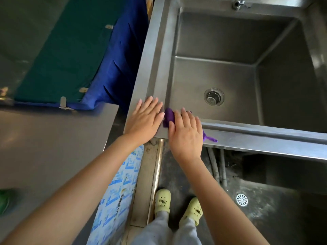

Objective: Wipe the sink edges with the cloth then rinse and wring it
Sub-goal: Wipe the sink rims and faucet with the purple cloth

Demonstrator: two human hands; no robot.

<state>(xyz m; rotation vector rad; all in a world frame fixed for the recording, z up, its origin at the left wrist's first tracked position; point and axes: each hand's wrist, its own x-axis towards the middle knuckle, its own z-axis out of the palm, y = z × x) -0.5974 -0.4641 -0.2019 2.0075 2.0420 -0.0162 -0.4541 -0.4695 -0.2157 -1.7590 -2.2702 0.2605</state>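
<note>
the purple cloth (169,117) lies bunched on the near edge of the sink (265,137), at its near-left corner, under the right hand (185,133), whose fairly straight fingers press it down rather than clench it. its long axis follows that edge, a tail trailing right. the left hand (145,119) rests flat and holds nothing, just beside the cloth, likely blocking a leftward stroke. the tap (238,2) stands at the far edge.

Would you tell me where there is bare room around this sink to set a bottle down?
Free: the front rim right of the right hand, the left rim beyond the left hand, and the steel counter left of the sink. Crowded: the near-left corner, with both hands and the purple cloth.
</note>
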